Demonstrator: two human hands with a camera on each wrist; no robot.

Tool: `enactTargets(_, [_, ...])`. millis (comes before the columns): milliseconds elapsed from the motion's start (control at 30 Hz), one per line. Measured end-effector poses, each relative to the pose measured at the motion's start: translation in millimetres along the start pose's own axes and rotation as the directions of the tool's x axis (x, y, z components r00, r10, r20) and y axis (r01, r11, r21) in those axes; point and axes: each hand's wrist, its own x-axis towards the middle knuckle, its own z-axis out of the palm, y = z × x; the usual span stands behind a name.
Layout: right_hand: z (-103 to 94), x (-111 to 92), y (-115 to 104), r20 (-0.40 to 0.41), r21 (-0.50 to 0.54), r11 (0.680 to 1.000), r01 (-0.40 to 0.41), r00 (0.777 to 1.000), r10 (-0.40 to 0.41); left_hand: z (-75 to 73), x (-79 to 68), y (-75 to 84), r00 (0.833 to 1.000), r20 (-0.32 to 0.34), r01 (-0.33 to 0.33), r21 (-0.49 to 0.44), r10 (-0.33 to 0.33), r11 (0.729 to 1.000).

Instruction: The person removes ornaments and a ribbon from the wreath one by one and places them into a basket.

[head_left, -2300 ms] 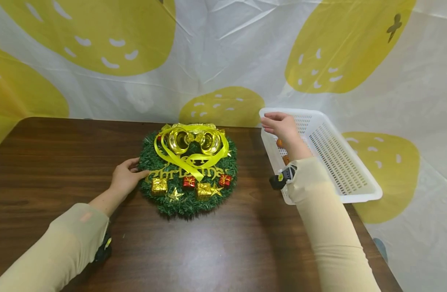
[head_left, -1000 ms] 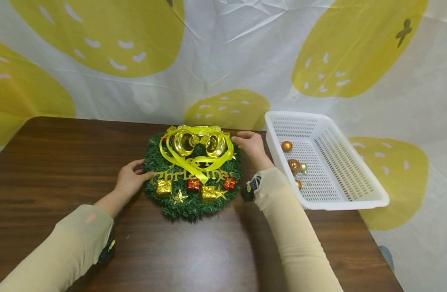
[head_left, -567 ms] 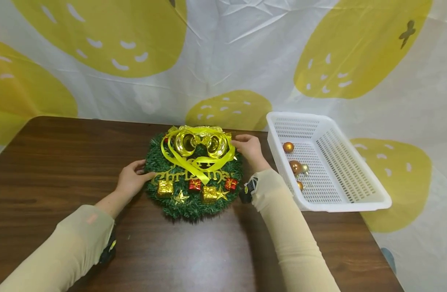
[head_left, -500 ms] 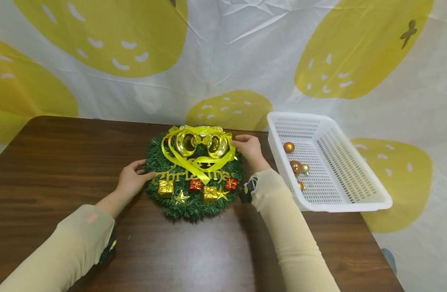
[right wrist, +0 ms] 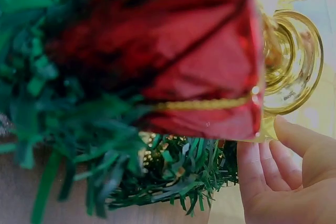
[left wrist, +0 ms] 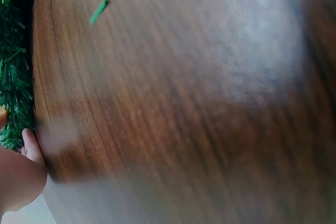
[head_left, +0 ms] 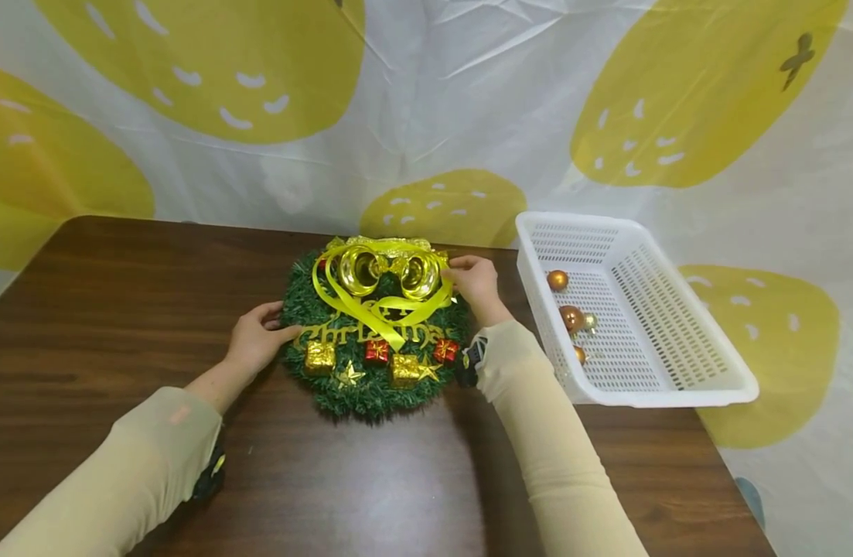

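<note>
A green Christmas wreath [head_left: 370, 401] lies on the brown table, with gold bells [head_left: 359, 272], a yellow ribbon [head_left: 370, 316], gold "Christmas" lettering, small gift boxes [head_left: 319, 357] and stars on it. At its left edge, my left hand [head_left: 254, 340] grips the rim, thumb on the top side and fingers at the outer side. My right hand [head_left: 478, 285] holds the upper right edge beside the bells. In the right wrist view, a red gift box [right wrist: 205, 56] fills the middle, and the right thumb [right wrist: 296, 132] is near a bell. The left wrist view shows mostly tabletop.
Right of the wreath stands a white perforated basket [head_left: 690, 398], with several orange, brown and gold ornament balls [head_left: 571, 318] along its left side. A white sheet with yellow fruit prints [head_left: 440, 205] hangs behind the table. A green scrap [left wrist: 99, 12] lies on the tabletop.
My right hand has come left from over the basket to the wreath's right edge. During the last second both hands stay put on the wreath; the head view shifts slightly.
</note>
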Motion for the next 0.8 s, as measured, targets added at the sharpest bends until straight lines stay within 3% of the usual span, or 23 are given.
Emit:
enactTargets(167, [-1.8,-1.5,-2.6,-0.016,-0.008,1.0,-0.002,1.0,0.001,-0.3,1.1,1.8,1.0,0.0,0.0,-0.016,0.0,1.0])
enactTargets(567, [-3.0,0.1,-2.7,-0.01,-0.163,0.986,-0.037,0.999,0.036,0.1,1.3,1.6,1.0,0.003,-0.002,-0.015,0.002,1.0])
enactTargets(800, [-7.0,0.6,-3.6,-0.101,-0.162,0.986,-0.032,0.995,0.015,-0.9,0.7,-0.1,1.0,0.005,0.002,-0.014,-0.002,1.0])
